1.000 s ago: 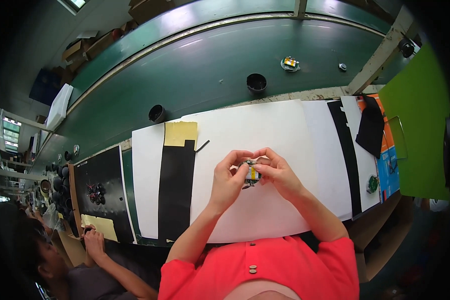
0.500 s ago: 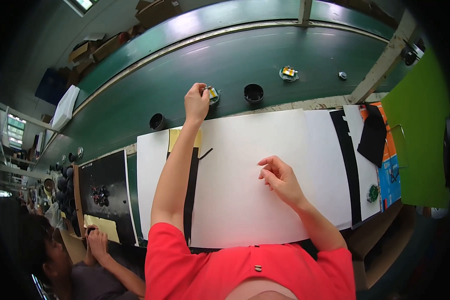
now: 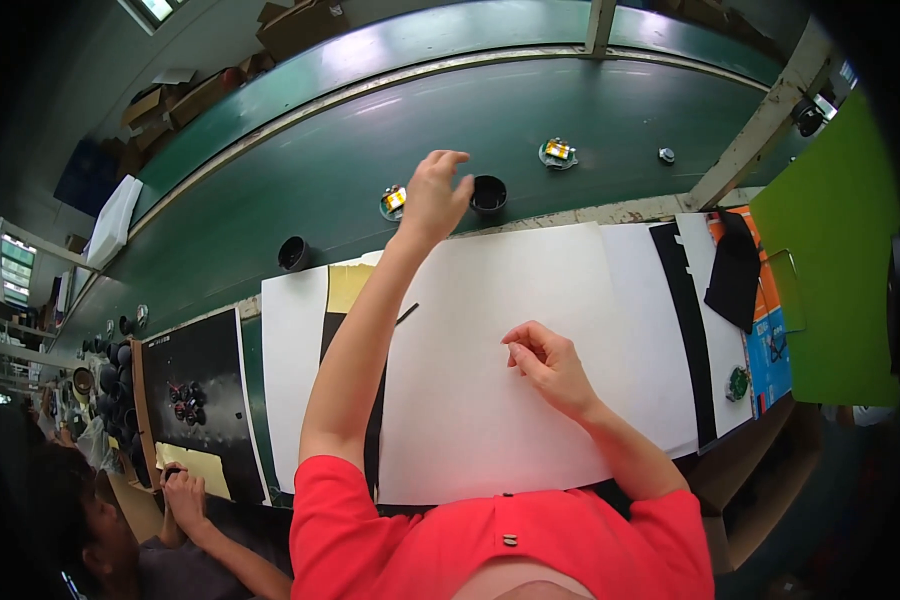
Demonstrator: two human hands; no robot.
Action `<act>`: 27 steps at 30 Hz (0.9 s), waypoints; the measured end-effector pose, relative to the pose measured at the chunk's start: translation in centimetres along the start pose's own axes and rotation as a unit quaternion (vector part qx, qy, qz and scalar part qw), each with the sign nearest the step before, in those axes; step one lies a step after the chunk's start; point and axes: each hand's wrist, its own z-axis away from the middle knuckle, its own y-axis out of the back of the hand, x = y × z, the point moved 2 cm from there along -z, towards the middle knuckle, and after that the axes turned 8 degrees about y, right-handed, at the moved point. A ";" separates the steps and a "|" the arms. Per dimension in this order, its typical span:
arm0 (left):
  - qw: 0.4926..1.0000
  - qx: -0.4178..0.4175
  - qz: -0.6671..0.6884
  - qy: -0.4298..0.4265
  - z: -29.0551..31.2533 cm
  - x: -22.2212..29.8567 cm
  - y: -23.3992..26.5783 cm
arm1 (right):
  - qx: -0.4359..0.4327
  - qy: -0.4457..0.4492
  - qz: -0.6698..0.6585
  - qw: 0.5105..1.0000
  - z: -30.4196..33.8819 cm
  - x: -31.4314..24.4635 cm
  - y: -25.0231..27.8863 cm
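Note:
My left hand (image 3: 436, 198) reaches over the green surface with fingers apart and nothing in them. Its thumb side is right beside a black round cup (image 3: 489, 195); I cannot tell whether they touch. Just left of the hand lies a round circuit board with a yellow-and-white part (image 3: 394, 199). My right hand (image 3: 550, 368) hovers over the white sheet (image 3: 470, 420), its fingers curled in and the thumb tip close to the index finger, with nothing visible between them.
Along the green bench (image 3: 350, 160) stand another black cup (image 3: 293, 254), a second circuit board (image 3: 558, 153) and a small silver part (image 3: 666, 155). A green board (image 3: 825, 250) rises at right. On the left a co-worker's hands (image 3: 184, 500) work beside a black mat (image 3: 205, 360).
My left hand has left the circuit board and moved right to the black cup, its fingers opening. My right hand's fingers have curled closer together. The view has shifted slightly.

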 end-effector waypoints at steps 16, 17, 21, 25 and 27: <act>0.964 -0.163 -0.188 -0.092 -6.2 4.0 -12.2 | 0.056 -0.035 -0.040 0.997 -0.1 -1.5 2.3; 0.964 -0.163 -0.190 -0.093 -5.2 4.1 -11.7 | 0.092 -0.037 -0.044 0.994 -0.3 -1.8 2.9; 0.989 -0.113 -0.037 -0.087 1.0 7.8 -7.4 | 0.226 0.020 -0.016 0.974 -0.7 -2.4 5.4; 0.985 -0.150 0.080 -0.004 9.6 10.0 -2.9 | 0.305 0.085 0.033 0.948 -0.3 -2.7 5.6; 0.976 -0.171 0.121 0.058 13.3 10.8 -1.4 | 0.283 0.107 0.035 0.952 0.1 -2.8 4.6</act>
